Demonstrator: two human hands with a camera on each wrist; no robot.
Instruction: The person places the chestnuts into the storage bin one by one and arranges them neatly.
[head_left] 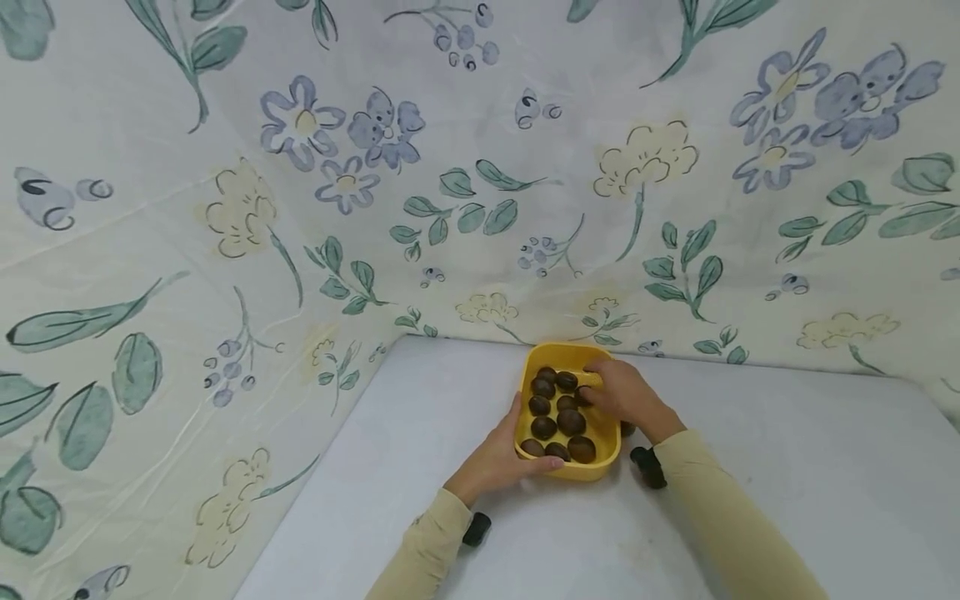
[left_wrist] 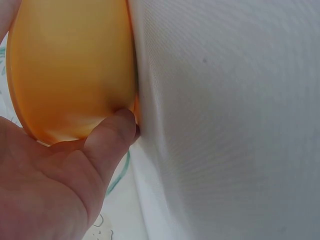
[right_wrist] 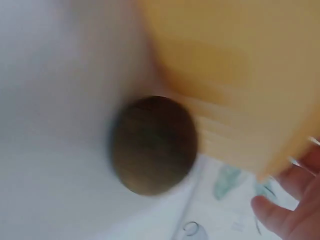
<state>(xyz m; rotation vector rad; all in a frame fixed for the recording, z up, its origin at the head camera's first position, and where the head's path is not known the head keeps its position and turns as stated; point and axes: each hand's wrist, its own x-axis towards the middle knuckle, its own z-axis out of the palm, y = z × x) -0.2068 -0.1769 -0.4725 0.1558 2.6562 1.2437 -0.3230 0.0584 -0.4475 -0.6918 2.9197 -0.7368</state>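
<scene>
A yellow plastic bin (head_left: 573,472) holds several dark brown round objects (head_left: 572,422). My left hand (head_left: 491,458) grips its near left corner, thumb along the near rim and fingers against the left side; the left wrist view shows fingers on the bin's outer wall (left_wrist: 75,65). Over the far right rim reaches my right hand (head_left: 626,392), its fingertips inside the bin and spread apart. One finger overlaps a dark round object (head_left: 583,395) there. Outside the bin's right wall lies another dark brown ball (right_wrist: 155,145), mostly hidden by the right forearm in the head view.
The bin stands on a white table (head_left: 420,400) near its far edge. Floral-patterned sheeting (head_left: 450,258) rises behind and at the left. Black wrist-worn devices (head_left: 648,467) show at both wrists.
</scene>
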